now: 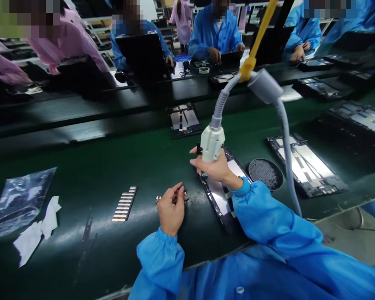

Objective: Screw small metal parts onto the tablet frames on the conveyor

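My right hand [217,168] is wrapped round a pale electric screwdriver [211,141] with a grey corrugated hose at its top. The tool stands upright over the upper end of an opened tablet-like device [217,196], its tip hidden by my hand. Silver plates and a black frame show in that device, partly under my right forearm. To its left, my left hand [171,208] is closed in a pinch just above the bench. Small metal pieces [158,200] show on either side of its fingers; what the fingers hold is hidden.
A round black dish [265,174] of tiny parts sits right of the device. Other opened devices [309,166] [184,118] lie around. At left are a strip of metal pieces [125,204], white paper [37,233] and a clear bag [21,200]. Co-workers [217,31] sit opposite.
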Motion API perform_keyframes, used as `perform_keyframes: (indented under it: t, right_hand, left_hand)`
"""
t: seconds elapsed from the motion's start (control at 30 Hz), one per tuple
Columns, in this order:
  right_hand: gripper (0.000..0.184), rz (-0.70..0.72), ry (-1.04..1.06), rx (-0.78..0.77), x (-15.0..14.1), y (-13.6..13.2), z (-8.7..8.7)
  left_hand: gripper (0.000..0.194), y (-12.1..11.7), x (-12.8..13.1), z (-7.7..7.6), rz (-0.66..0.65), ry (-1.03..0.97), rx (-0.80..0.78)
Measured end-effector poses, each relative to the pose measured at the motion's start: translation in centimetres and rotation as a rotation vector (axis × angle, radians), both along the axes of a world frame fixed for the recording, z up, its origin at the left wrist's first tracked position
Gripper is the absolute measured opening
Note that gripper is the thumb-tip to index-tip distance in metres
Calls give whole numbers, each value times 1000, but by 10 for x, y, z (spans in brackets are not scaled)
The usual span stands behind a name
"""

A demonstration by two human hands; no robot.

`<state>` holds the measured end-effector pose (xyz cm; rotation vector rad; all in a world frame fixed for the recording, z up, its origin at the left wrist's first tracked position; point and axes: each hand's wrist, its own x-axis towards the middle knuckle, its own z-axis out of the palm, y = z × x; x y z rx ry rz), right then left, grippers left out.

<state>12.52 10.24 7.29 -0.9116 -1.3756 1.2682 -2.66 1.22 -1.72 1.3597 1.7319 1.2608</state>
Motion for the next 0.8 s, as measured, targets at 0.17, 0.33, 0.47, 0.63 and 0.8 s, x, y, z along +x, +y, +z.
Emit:
perform_keyframes:
  t: [0.17, 0.33, 0.47, 0.63, 0.8]
  right_hand:
    - [22, 1, -1, -2, -8, 4, -10]
    - [22, 22, -10, -15, -7, 5, -12]
    - [21, 23, -15, -1, -7, 5, -12]
    - [22, 30, -36, -24, -10, 1, -9]
    - [22, 43, -66, -53, -13, -3, -11]
  left_hand:
    - [38, -1, -3, 0, 45, 29, 18]
    - [30, -2, -3, 4, 96, 16, 120]
    - [29, -2, -2, 8, 143, -90, 101]
    - [27, -3, 0, 11, 181, -183, 117]
    - [22, -2, -6, 6, 122, -48, 217]
